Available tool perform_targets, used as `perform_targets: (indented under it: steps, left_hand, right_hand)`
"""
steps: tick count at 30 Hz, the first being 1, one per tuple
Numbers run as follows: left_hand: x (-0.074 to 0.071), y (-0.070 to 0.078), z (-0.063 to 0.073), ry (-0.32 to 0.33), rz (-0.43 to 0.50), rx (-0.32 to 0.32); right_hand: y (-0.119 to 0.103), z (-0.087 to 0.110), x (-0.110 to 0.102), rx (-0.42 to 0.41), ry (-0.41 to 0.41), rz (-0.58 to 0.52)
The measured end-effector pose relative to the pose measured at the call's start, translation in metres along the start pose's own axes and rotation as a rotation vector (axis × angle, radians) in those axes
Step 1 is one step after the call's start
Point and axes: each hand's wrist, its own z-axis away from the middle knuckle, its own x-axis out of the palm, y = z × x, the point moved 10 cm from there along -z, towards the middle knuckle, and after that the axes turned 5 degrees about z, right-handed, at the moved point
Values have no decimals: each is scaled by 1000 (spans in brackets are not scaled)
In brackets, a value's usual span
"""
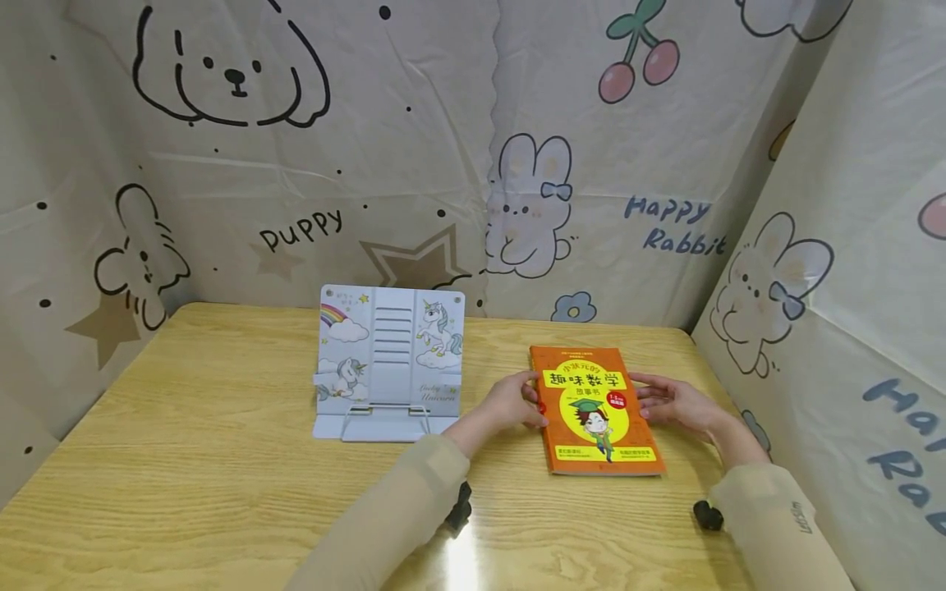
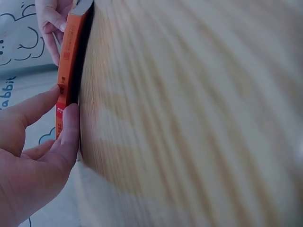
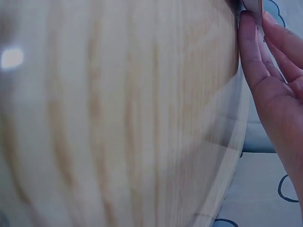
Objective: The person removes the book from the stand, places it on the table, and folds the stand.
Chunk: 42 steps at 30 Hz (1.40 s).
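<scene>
Both hands flank the orange paperback children's book with yellow title band [image 1: 600, 410], which lies flat and closed, cover up, on the light wooden table [image 1: 185, 460]. Left hand [image 1: 510, 402]: fingers [image 2: 28, 106] loosely extended, pinching the spine edge between thumb and fingertip, as the left wrist view shows; contact on the edge only, not wrapped round the book. Right hand [image 1: 676, 402]: fingers [image 3: 248, 52] straight, laid against the opposite long edge; right wrist view blurred, but fingertips appear to touch the page edge.

Book position: right of centre on the table, near the right-hand curtain wall, well apart from the table's front edge.

Pale grey metal book stand with unicorn and rainbow print [image 1: 389, 361] stands upright to the left of the book, near but not touching; its ledge holds nothing.

Progress, judged: book is grasped at both sides but not lifted; no part of it clears the table. Stand unoccupied. Lifting and any placing remain undone.
</scene>
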Motion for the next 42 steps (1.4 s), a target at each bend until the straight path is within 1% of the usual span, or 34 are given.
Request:
perform_targets:
  steps: [3, 8, 11, 15, 18, 21, 25, 29, 32, 35, 37, 40, 42]
  left_hand:
    - [-1, 2, 0, 2, -74, 14]
    - [-3, 7, 1, 19, -231, 41]
    - [-3, 9, 3, 28, -297, 43]
    - [-4, 11, 5, 44, -345, 62]
    - [-6, 13, 6, 60, -354, 78]
    - [-8, 12, 7, 66, -323, 69]
    - [-11, 13, 11, 52, -271, 45]
    - [-17, 18, 16, 41, -278, 59]
    - [-22, 23, 20, 40, -304, 77]
    - [-27, 29, 25, 35, -325, 83]
    - [-29, 33, 29, 22, -328, 86]
    - [-33, 38, 35, -1, -313, 97]
    - [-35, 42, 40, -13, -316, 110]
  right_hand:
    - [0, -1, 0, -1, 0, -8]
    - [-3, 0, 1, -6, -2, 1]
    - [-3, 0, 2, 8, 2, 3]
    - [-2, 0, 3, 22, 2, -5]
    - [-3, 1, 3, 30, 1, -17]
    - [-4, 1, 4, 34, -3, -15]
    - [-7, 4, 5, 41, -6, 37]
    - [-14, 10, 9, 41, -35, 99]
    - [-23, 15, 11, 48, -55, 121]
    - [-31, 19, 12, 71, -44, 141]
    - [-39, 21, 12, 71, -37, 171]
    - [-52, 25, 11, 41, -24, 248]
    - [-61, 28, 11, 17, -16, 276]
